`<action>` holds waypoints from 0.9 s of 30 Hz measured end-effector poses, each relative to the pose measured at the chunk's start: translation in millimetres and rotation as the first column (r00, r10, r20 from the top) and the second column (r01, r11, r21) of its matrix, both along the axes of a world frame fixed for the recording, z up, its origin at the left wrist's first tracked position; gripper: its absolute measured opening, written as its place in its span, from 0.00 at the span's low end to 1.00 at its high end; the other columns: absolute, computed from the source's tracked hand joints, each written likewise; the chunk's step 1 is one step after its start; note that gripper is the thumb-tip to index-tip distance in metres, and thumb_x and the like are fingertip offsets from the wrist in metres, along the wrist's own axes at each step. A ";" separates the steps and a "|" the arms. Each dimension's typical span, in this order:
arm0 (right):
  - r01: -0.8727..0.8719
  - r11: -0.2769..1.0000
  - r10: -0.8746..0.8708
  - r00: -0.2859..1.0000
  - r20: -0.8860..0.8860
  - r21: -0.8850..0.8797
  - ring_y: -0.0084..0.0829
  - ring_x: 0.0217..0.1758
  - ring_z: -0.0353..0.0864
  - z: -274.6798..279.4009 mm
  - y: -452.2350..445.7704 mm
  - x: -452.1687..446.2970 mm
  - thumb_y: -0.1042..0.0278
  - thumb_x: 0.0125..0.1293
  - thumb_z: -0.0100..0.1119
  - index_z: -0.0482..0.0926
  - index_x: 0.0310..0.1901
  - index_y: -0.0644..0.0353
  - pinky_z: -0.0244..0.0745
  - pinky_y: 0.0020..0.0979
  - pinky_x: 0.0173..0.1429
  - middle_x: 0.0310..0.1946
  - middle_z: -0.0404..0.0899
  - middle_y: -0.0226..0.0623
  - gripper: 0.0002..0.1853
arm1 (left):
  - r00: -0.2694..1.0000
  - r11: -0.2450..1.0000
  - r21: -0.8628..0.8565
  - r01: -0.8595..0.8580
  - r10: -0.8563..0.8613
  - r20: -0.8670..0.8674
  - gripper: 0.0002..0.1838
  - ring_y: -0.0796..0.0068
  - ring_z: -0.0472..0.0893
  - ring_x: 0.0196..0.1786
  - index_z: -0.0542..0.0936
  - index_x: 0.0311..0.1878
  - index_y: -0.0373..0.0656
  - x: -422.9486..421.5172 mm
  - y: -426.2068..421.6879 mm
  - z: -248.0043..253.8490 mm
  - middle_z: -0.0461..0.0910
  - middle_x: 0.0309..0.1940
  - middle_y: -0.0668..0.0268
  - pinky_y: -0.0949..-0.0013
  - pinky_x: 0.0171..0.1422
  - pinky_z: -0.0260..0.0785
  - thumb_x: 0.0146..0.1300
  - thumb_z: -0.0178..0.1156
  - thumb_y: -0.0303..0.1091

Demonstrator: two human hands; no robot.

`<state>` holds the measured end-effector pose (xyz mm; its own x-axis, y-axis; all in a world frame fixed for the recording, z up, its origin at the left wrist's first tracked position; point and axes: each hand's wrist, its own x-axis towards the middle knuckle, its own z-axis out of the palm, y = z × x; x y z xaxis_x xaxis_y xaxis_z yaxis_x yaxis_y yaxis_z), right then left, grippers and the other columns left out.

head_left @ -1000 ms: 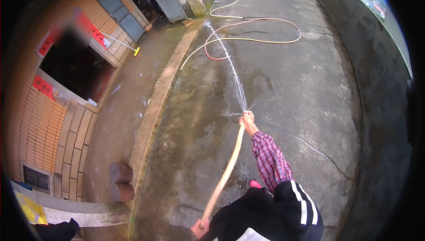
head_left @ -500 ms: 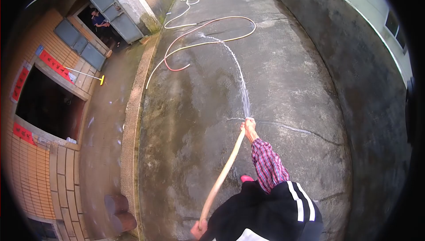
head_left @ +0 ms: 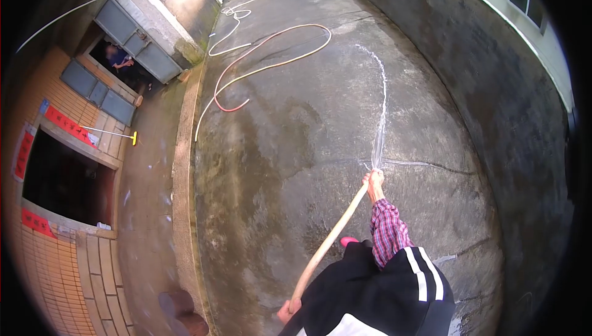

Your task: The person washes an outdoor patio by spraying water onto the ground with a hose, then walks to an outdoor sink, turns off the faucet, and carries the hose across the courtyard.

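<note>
A thick cream-coloured hose (head_left: 327, 243) runs slantwise in front of me between my two hands. Its outlet end is in the grip of my right hand (head_left: 375, 182), whose fingers are wrapped round it. From there a stream of water (head_left: 383, 101) shoots forward and bends left at its far end. Near the bottom of the view, my left hand (head_left: 288, 311) is closed round the lower stretch of the hose. My right arm has a checked sleeve (head_left: 390, 231).
A loose red and yellow hose (head_left: 271, 64) loops over the wet concrete (head_left: 296, 188), with a thinner pale hose (head_left: 237, 18) beyond. A dark wall (head_left: 481, 64) runs along the right. At left are a kerb (head_left: 185, 182), a yellow-headed broom (head_left: 134, 138) and a person (head_left: 117, 58) in a doorway.
My right hand and the hose end have swung to the right. The water stream now lands farther right, away from the looped hose. Both hands keep their grip.
</note>
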<state>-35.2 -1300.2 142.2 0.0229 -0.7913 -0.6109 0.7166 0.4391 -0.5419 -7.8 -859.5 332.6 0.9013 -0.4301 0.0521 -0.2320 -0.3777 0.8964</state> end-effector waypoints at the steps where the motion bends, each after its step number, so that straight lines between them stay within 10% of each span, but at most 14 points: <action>1: -0.038 0.999 0.039 0.999 -0.033 0.011 0.25 0.10 0.59 1.2 0.9 1.5 0.70 0.55 0.36 0.57 0.33 0.52 0.58 0.26 0.10 0.15 0.61 0.36 0.04 | 1.000 1.000 0.002 -0.006 0.005 0.020 0.20 0.85 0.51 0.12 0.57 0.06 0.42 -0.6 0.7 -0.5 0.51 0.04 0.74 0.74 0.15 0.42 0.44 0.54 0.35; 8: -0.340 0.938 0.337 0.940 -0.059 -0.065 0.23 0.09 0.59 22.0 9.5 52.1 0.70 0.56 0.36 0.57 0.32 0.53 0.58 0.25 0.09 0.14 0.60 0.34 0.02 | 0.870 0.991 0.055 -0.125 0.083 0.485 0.18 0.78 0.48 0.09 0.57 0.06 0.43 21.3 73.9 -102.9 0.46 0.03 0.73 0.72 0.14 0.40 0.43 0.52 0.33; 10: -0.435 0.896 0.432 0.901 -0.049 -0.086 0.23 0.09 0.59 31.0 16.2 69.8 0.71 0.56 0.36 0.57 0.32 0.54 0.59 0.25 0.09 0.13 0.60 0.33 0.02 | 0.489 0.944 0.001 -0.331 0.170 0.855 0.19 0.80 0.49 0.09 0.56 0.06 0.43 27.6 93.2 -133.4 0.48 0.03 0.73 0.73 0.13 0.41 0.44 0.51 0.33; 27: -0.328 0.931 0.321 0.945 -0.070 -0.160 0.22 0.09 0.60 77.8 2.8 92.4 0.69 0.57 0.37 0.59 0.30 0.53 0.60 0.23 0.09 0.14 0.61 0.32 0.01 | 0.949 0.994 0.008 -0.113 0.105 0.297 0.19 0.83 0.52 0.10 0.55 0.06 0.42 29.7 33.0 -33.0 0.52 0.03 0.72 0.75 0.14 0.43 0.45 0.51 0.34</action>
<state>57.3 -1297.4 220.0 0.2728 -0.8357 -0.4766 0.5257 0.5444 -0.6537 21.9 -826.5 299.6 0.8885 -0.3347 0.3139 -0.4413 -0.4364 0.7841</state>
